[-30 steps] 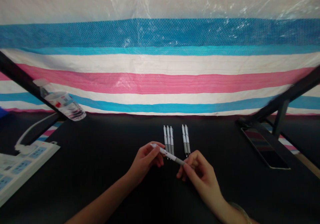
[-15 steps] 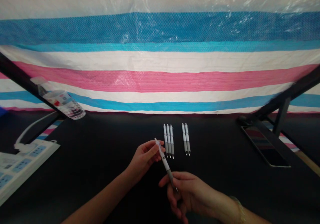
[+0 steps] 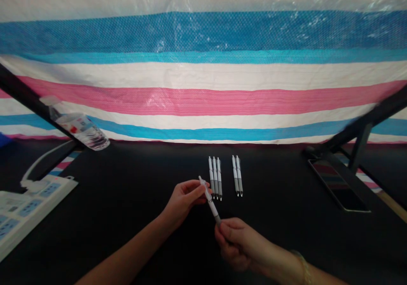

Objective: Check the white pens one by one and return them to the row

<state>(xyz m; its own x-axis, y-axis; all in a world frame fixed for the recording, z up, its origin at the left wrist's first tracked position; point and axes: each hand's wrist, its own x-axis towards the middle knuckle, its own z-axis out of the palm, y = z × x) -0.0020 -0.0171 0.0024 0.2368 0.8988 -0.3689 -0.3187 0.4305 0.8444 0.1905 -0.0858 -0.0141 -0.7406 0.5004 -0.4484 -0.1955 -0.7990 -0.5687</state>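
A white pen with a grey grip (image 3: 213, 209) slants between my two hands, its push button pointing up and left. My left hand (image 3: 183, 199) pinches its upper part near the clip with thumb and fingers. Around the grey grip, my right hand (image 3: 237, 243) is closed, and the pen's tip is hidden inside it. Just beyond my left fingertips lie three matching pens (image 3: 215, 177) side by side on the black table. A pair of the same pens (image 3: 237, 175) lies a little to their right, tips towards me.
On the left are a white power strip (image 3: 41, 208) with a plug in it and a tilted clear bottle (image 3: 83, 131). A phone (image 3: 338, 186) lies at the right beside a black stand (image 3: 359, 145). Striped plastic sheeting (image 3: 203, 75) hangs behind the black table (image 3: 152, 166).
My right hand's fingers have closed around the pen's grey grip, covering its tip, where they were looser and more spread. My left hand keeps its pinch near the clip.
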